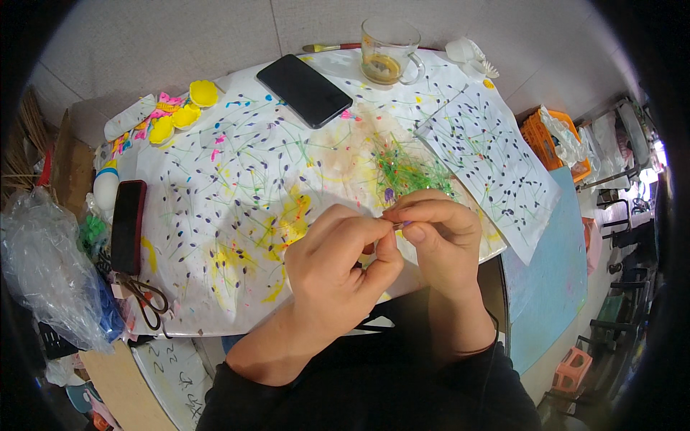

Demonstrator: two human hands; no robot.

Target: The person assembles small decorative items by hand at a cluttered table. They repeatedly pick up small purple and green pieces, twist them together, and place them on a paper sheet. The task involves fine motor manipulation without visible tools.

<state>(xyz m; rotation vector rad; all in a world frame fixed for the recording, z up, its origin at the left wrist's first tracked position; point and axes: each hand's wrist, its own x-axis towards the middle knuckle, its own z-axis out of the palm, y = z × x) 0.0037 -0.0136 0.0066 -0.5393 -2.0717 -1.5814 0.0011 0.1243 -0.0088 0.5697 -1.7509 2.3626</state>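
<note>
My left hand (345, 264) and my right hand (444, 237) meet over the front right of the paper-covered table. Between their fingertips is a tiny thin piece with a purple end (407, 223). Each hand pinches it with thumb and forefinger; most of it is hidden. Just beyond my right fingers lies a tangle of fine green strands (409, 169), with a small purple lump (389, 194) at its near edge. Many dark-tipped green strands are spread over the white paper (259, 178) and over a separate sheet (496, 161) at the right.
A black smartphone (304, 90) and a glass mug (391, 51) with brown liquid stand at the back, near a paintbrush (329, 47). Yellow scalloped cups (186, 116), another phone (128, 226) and scissors (146, 301) lie left. An orange basket (544, 137) sits right.
</note>
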